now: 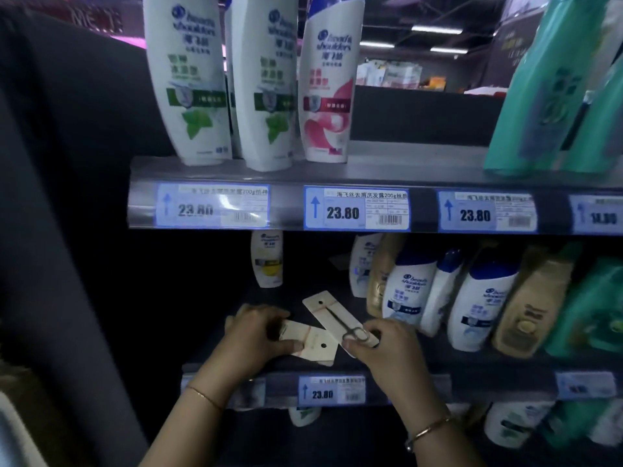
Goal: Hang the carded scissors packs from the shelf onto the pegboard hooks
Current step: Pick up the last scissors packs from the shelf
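two carded scissors packs are being gathered from the middle shelf (472,369), in the bare patch left of the shampoo bottles (409,291). the left hand (251,338) is closed over the near pack (312,343), fingers curled across its inner end and thumb pressed along its lower edge; the punched hang hole (323,345) is left uncovered. the right hand (387,348) is pinched on the bottom end of the far pack (337,318), fingertips closed around the card at the scissor loops (355,333), so that the card is tilted up and away with its own hole (320,302) at the far top. the two cards overlap near the middle.

no pegboard or hook is seen here, so the hanging itself is judged not yet begun. for this pick-up to be done well, each card should be gripped by its lower end, well clear of the hole, and the overlapped cards should be parted before lifting so that one is not dragged by the other. the thin card is likely bent if squeezed across its width. the bottles just beside the right wrist could be knocked.
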{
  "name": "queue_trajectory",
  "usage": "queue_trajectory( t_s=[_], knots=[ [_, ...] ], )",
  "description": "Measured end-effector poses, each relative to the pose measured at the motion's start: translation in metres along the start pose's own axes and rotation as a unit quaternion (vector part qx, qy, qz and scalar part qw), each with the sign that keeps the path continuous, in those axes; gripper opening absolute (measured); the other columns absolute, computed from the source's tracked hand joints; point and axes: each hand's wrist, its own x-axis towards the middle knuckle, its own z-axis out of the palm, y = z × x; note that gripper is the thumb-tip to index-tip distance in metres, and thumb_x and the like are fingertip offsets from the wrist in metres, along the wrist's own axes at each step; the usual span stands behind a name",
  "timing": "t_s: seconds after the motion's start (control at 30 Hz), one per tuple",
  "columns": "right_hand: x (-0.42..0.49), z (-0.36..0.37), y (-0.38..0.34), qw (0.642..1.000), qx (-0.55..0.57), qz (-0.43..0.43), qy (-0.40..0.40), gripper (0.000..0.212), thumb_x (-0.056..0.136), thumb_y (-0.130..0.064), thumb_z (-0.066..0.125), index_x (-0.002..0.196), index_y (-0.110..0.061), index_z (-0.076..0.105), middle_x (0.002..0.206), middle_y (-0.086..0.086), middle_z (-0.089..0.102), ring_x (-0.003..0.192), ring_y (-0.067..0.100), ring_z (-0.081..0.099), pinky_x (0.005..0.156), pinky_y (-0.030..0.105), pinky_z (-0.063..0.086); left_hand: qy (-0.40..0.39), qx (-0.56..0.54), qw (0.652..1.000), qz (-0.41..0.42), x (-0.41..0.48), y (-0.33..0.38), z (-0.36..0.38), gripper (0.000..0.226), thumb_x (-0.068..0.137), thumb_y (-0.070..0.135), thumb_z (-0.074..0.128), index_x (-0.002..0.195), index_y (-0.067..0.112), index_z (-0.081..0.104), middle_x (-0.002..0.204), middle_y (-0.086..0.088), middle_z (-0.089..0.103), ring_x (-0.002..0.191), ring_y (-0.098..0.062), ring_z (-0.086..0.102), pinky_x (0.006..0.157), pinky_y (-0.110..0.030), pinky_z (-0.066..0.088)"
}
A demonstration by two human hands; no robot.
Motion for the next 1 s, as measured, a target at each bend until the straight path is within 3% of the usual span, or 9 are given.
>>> queue_trajectory(
  t_s=[0.17, 0.47, 0.77, 0.9, 1.0],
  knots=[
    [-0.001, 0.000, -0.005, 1.000, 0.000, 0.000, 0.008, 0.037, 0.065, -0.028, 0.083, 0.059, 0.002, 0.061, 0.060, 0.016, 0.062, 0.059, 0.028, 0.056, 0.052, 0.033, 0.037, -0.030, 0.004, 0.999, 0.017, 0.005, -0.002, 0.000, 0.063, 0.067, 0.056, 0.075, 0.124, 0.035, 0.058, 0.128, 0.015, 0.059, 0.120, -0.011, 0.040, 0.083, -0.028, 0.020],
    [0.001, 0.007, -0.010, 1.000, -0.019, 0.015, 0.007, 0.030, 0.063, -0.023, 0.085, 0.067, -0.001, 0.066, 0.071, 0.013, 0.068, 0.068, 0.027, 0.062, 0.063, 0.039, 0.052, -0.036, -0.012, 0.998, 0.053, 0.008, -0.005, -0.001, 0.064, 0.070, 0.050, 0.075, 0.128, 0.032, 0.055, 0.132, 0.014, 0.053, 0.122, -0.010, 0.037, 0.087, -0.029, 0.024],
    [-0.002, 0.007, -0.010, 0.999, 0.021, 0.039, -0.007, 0.025, 0.063, -0.016, 0.084, 0.084, -0.011, 0.071, 0.079, 0.004, 0.072, 0.082, 0.023, 0.064, 0.073, 0.038, 0.055, -0.037, -0.013, 0.996, 0.085, 0.011, -0.006, 0.000, 0.067, 0.071, 0.048, 0.075, 0.131, 0.032, 0.053, 0.126, 0.013, 0.048, 0.121, -0.009, 0.037, 0.087, -0.028, 0.023],
    [-0.005, 0.007, -0.011, 0.996, 0.050, 0.076, 0.020, 0.039, 0.060, -0.017, 0.088, 0.089, -0.015, 0.061, 0.087, 0.001, 0.065, 0.076, 0.013, 0.063, 0.063, 0.027, 0.051, -0.025, -0.024, 0.996, 0.088, 0.009, -0.005, 0.001, 0.053, 0.070, 0.045, 0.077, 0.118, 0.037, 0.058, 0.113, 0.017, 0.045, 0.112, -0.007, 0.037, 0.083, -0.028, 0.021],
    [-0.006, 0.007, -0.008, 0.993, 0.071, 0.087, 0.018, 0.044, 0.060, -0.018, 0.088, 0.090, -0.019, 0.056, 0.081, -0.006, 0.066, 0.072, 0.005, 0.062, 0.057, 0.019, 0.044, -0.027, -0.023, 0.995, 0.089, 0.007, -0.006, 0.001, 0.044, 0.071, 0.046, 0.074, 0.110, 0.040, 0.055, 0.111, 0.018, 0.047, 0.109, -0.006, 0.036, 0.082, -0.029, 0.020]
  ],
)
